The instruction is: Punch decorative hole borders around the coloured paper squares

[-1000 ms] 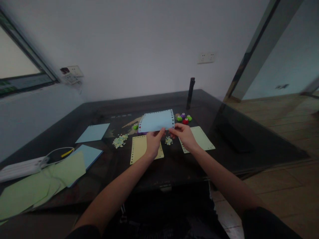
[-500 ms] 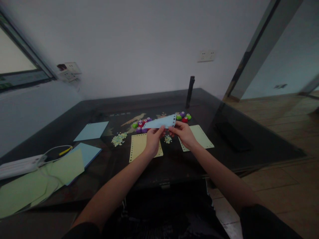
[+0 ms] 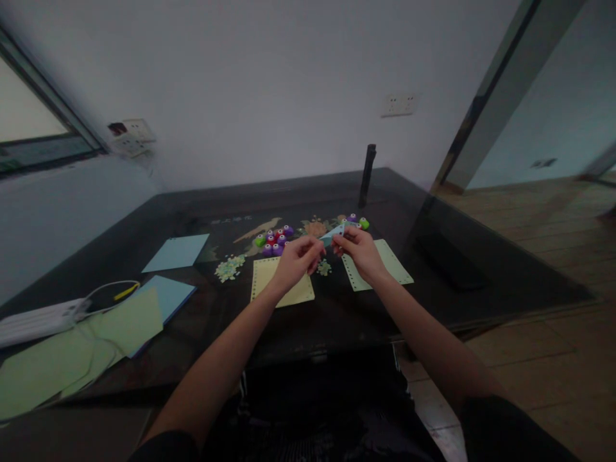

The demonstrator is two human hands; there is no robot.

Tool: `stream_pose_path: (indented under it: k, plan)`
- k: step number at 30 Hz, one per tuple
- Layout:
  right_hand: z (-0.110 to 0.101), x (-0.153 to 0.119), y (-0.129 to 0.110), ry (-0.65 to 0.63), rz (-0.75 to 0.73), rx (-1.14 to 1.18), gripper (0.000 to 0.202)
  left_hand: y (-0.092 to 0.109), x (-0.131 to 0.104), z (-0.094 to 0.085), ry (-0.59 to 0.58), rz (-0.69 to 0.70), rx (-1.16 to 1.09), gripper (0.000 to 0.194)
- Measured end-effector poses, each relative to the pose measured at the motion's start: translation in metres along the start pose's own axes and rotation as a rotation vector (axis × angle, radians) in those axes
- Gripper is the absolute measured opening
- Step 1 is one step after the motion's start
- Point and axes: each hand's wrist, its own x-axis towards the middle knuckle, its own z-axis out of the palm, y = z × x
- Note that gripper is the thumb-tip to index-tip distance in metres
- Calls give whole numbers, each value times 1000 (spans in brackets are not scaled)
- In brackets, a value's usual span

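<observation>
In front of me a light blue sheet of paper (image 3: 333,235) is turned so that only a small piece of it shows, with dark punched holes near its right end. My right hand (image 3: 360,251) pinches that end between thumb and fingers. At the other end, the closed fingers of my left hand (image 3: 299,258) meet the paper. Below my left hand lies a yellow sheet with holes along its edges (image 3: 283,292); a pale green sheet with similar holes (image 3: 391,266) lies by my right hand. Small paper cut-outs (image 3: 324,267) lie between these sheets.
Purple, red and green pieces with eye-like white spots (image 3: 274,241) stand behind the hands, in two groups. More cut-outs (image 3: 230,268) lie to the left. Blue paper (image 3: 178,252), green sheets (image 3: 129,324) and a white power strip (image 3: 41,321) are further left. A black post (image 3: 367,176) stands behind.
The blue paper was spread wide between both hands; now it is turned and mostly out of sight. My left hand has shifted slightly, its fingers curled more.
</observation>
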Motion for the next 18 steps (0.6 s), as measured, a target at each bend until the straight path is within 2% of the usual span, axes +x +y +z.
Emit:
stream_pose_path:
  k: [2,4,9,18]
  plan:
    - [0,1,1,-13,6,-15,26,-3,3,-4,168,107,161,23]
    - [0,1,3,-29,7,-43,25,-8,5,-6,246,173,335,18]
    - [2,0,5,-74,-22,-145,23,-12,6,-6,155,226,587,16]
    - [4,-3,4,-174,-69,-276,26,-15,4,-4,65,234,668,16]
